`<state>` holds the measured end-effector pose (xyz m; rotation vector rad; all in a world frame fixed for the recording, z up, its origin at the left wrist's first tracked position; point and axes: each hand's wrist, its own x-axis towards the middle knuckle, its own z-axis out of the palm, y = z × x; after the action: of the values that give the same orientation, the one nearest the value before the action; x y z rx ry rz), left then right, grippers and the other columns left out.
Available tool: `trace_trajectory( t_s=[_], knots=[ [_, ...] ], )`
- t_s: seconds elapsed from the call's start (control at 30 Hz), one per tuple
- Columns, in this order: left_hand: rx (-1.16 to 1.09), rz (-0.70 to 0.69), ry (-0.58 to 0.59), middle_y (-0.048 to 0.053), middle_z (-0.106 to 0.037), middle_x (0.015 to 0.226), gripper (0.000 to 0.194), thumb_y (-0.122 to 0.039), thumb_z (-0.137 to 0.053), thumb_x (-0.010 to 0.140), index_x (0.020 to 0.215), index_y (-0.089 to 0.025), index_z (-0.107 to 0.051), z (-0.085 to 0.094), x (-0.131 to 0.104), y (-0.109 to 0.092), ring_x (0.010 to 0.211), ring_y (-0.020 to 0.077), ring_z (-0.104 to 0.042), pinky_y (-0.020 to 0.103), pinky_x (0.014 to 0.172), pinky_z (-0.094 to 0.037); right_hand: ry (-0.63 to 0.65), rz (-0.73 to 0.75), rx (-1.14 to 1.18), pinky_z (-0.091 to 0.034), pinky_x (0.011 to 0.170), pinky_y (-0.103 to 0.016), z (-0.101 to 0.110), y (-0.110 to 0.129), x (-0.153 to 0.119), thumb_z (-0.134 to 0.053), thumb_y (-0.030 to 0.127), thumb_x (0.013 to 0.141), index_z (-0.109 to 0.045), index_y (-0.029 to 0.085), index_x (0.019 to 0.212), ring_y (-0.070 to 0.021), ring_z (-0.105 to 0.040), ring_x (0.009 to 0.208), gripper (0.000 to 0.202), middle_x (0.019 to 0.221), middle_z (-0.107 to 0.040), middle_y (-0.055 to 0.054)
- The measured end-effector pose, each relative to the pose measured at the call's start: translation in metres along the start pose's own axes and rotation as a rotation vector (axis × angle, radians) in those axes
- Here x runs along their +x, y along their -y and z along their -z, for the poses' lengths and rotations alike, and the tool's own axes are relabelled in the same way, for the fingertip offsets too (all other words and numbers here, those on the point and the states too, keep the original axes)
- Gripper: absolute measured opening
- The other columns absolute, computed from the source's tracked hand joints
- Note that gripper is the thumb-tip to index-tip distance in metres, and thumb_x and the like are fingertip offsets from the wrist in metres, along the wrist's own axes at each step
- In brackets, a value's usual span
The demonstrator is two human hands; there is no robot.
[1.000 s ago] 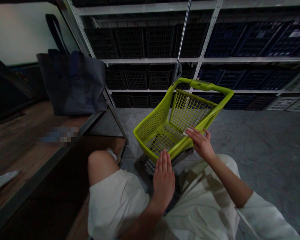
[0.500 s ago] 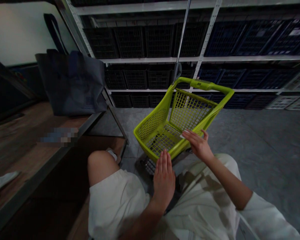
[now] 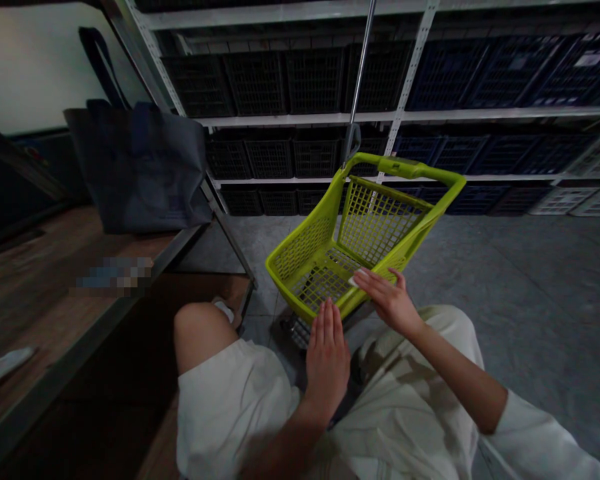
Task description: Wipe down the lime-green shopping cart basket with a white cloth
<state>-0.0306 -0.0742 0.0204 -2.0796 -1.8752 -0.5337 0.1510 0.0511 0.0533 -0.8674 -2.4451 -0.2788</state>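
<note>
When we took twelve o'clock as straight ahead of the wearer, the yellow-green cart (image 3: 310, 247) stood at about half past twelve, its low end toward the body and its raised handle (image 3: 406, 169) at the far side.

We found the left hand (image 3: 326, 353) at twelve o'clock, palm down, fingers straight and laid together, their tips at the cart's near corner. That hand was flat rather than curled, and we saw nothing held in it (the underside was hidden from us). We judged it was placed there to steady the basket, this corner being closest to the body.

We recorded the right hand (image 3: 387, 303) at one o'clock, over the near right rim. Its fingers lay side by side, holding a small white piece (image 3: 354, 281) under their tips; the thumb stood clear. We could not tell whether the piece was cloth or paper. In our judgement, the flat hold kept it pressed against the plastic.

We noted a metal pole (image 3: 363, 67) rising from the cart's far left corner. Between ten and eleven, a dark bag (image 3: 140, 173) stood upright on a wooden bench (image 3: 30, 307), presumably supported by its broad base. Beyond, at twelve, we observed shelving (image 3: 280, 121) with crates (image 3: 255, 83) ranked closely, probably to save space.
</note>
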Motion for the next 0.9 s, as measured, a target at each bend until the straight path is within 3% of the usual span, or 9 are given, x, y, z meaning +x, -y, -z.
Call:
trace_trajectory(
  t_s=[0.07,0.13,0.23,0.33,0.4,0.5,0.67,0.77,0.9],
  knots=[
    [0.008,-0.007,-0.012,0.019,-0.031,0.161,0.065,-0.019,-0.05,0.092,0.153,-0.003,-0.032,0.0,0.001,0.0,0.15,0.0301,-0.029,0.044,0.119,-0.038,-0.066,-0.113,-0.073,-0.015,0.115,-0.052,0.002,-0.031,0.002,-0.041,0.005,0.09,-0.043,0.027,0.148,-0.0228,-0.054,0.133,0.063,0.141,-0.061,-0.009],
    [0.008,-0.009,-0.024,0.019,-0.032,0.161,0.065,-0.02,-0.05,0.093,0.152,-0.003,-0.032,-0.001,0.001,-0.001,0.15,0.0299,-0.03,0.044,0.119,-0.038,-0.113,-0.218,-0.123,-0.016,0.115,-0.052,0.0,-0.038,0.003,-0.042,0.005,0.089,-0.047,0.025,0.145,-0.0241,-0.054,0.133,0.059,0.141,-0.061,-0.01],
    [0.001,-0.003,-0.023,0.019,-0.032,0.161,0.065,-0.02,-0.049,0.093,0.153,-0.001,-0.03,-0.001,0.0,-0.002,0.15,0.0303,-0.03,0.045,0.119,-0.039,-0.101,-0.242,-0.102,-0.018,0.115,-0.05,-0.007,-0.001,0.002,-0.041,0.005,0.089,-0.047,0.022,0.145,-0.0243,-0.051,0.136,0.059,0.142,-0.06,-0.011],
    [-0.014,0.003,-0.019,0.02,-0.032,0.161,0.068,-0.02,-0.048,0.093,0.155,-0.002,-0.026,-0.002,-0.001,-0.001,0.15,0.0299,-0.03,0.046,0.119,-0.038,-0.03,-0.059,0.01,-0.023,0.116,-0.044,-0.011,0.051,-0.002,-0.039,0.006,0.091,-0.04,0.018,0.15,-0.0215,-0.044,0.142,0.06,0.146,-0.056,-0.011],
    [-0.013,0.007,-0.013,0.02,-0.033,0.16,0.069,-0.019,-0.049,0.093,0.155,-0.002,-0.024,-0.002,-0.001,0.0,0.15,0.0294,-0.03,0.046,0.119,-0.037,0.012,0.054,0.058,-0.023,0.116,-0.043,-0.01,0.062,-0.004,-0.038,0.006,0.092,-0.036,0.019,0.153,-0.0196,-0.043,0.143,0.063,0.147,-0.055,-0.01],
    [0.003,-0.005,0.004,0.021,-0.03,0.161,0.07,-0.018,-0.051,0.092,0.154,0.0,-0.026,-0.002,-0.001,0.001,0.151,0.0302,-0.028,0.045,0.12,-0.037,0.022,0.058,0.034,-0.019,0.117,-0.048,-0.005,0.03,-0.005,-0.037,0.003,0.091,-0.031,0.025,0.155,-0.0193,-0.047,0.139,0.068,0.146,-0.056,-0.009],
    [0.006,-0.001,-0.007,0.019,-0.027,0.163,0.069,-0.021,-0.051,0.093,0.154,-0.002,-0.027,-0.002,0.0,-0.001,0.151,0.0297,-0.026,0.044,0.119,-0.037,-0.117,-0.196,-0.11,-0.017,0.117,-0.052,-0.003,-0.038,0.0,-0.043,0.005,0.09,-0.039,0.028,0.151,-0.0236,-0.052,0.135,0.065,0.144,-0.059,-0.009],
    [0.006,0.003,-0.021,0.019,-0.029,0.162,0.066,-0.021,-0.049,0.093,0.153,-0.002,-0.031,-0.003,-0.001,-0.003,0.151,0.0303,-0.028,0.044,0.119,-0.038,-0.125,-0.271,-0.097,-0.019,0.116,-0.052,-0.007,-0.012,0.001,-0.043,0.003,0.088,-0.038,0.025,0.152,-0.0252,-0.05,0.138,0.069,0.144,-0.058,-0.01],
    [-0.012,0.0,-0.027,0.02,-0.033,0.16,0.065,-0.02,-0.049,0.093,0.152,-0.001,-0.031,-0.004,-0.001,-0.002,0.15,0.03,-0.03,0.045,0.119,-0.038,-0.041,-0.117,0.034,-0.026,0.115,-0.044,-0.012,0.059,-0.003,-0.04,0.003,0.089,-0.031,0.02,0.156,-0.0214,-0.042,0.143,0.069,0.149,-0.053,-0.011]
  ],
)
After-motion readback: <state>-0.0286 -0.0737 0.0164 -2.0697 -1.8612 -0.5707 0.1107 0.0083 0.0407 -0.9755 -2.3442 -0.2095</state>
